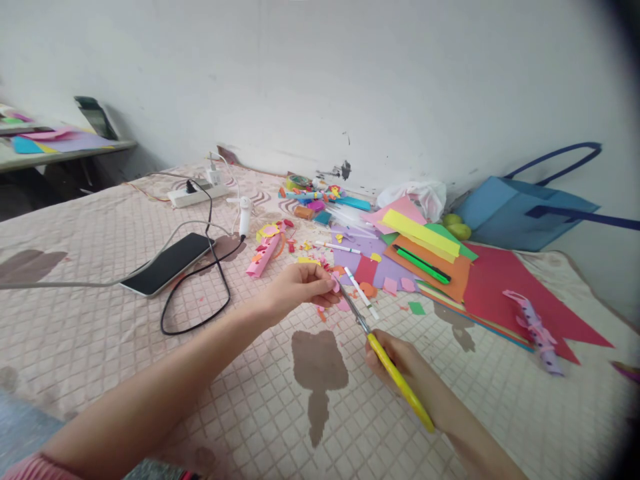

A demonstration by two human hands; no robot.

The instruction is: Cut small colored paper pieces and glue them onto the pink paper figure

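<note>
1. The blue bag (525,217) stood by the wall; I could not see inside. Round green things (459,231) sat just beside it, near the white plastic bag (427,193).
2. My scissors (384,357) were over the cloth (260,393), in front of the paper heap. They lay slantwise, tips up and left, yellow handle down and right.
3. My right hand (404,355) gripped the yellow handle.
4. My left hand (306,287) pinched a little pink paper (335,282) at the tips.
</note>
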